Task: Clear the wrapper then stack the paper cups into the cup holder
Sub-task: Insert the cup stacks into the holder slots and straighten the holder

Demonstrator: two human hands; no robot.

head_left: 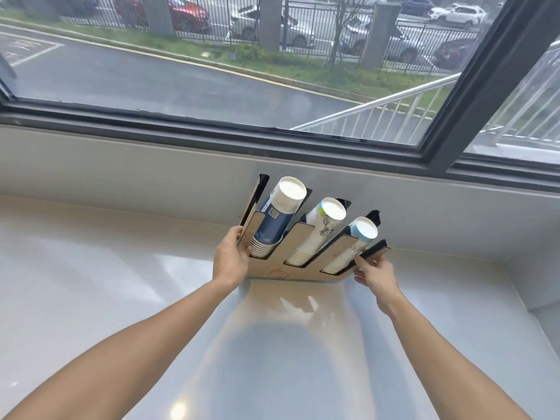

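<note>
Between both hands' fingers (362, 262), cup holder (303, 272)

the cup holder (303, 275) hides the lower cups; both forearms run off the bottom edge.

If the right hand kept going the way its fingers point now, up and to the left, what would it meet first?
The right hand already touches the right end of the cup holder. Further along that line, the nearest thing looks to be the light-blue-topped cup stack in the rightmost slot, though depth is hard to judge from one view.
</note>
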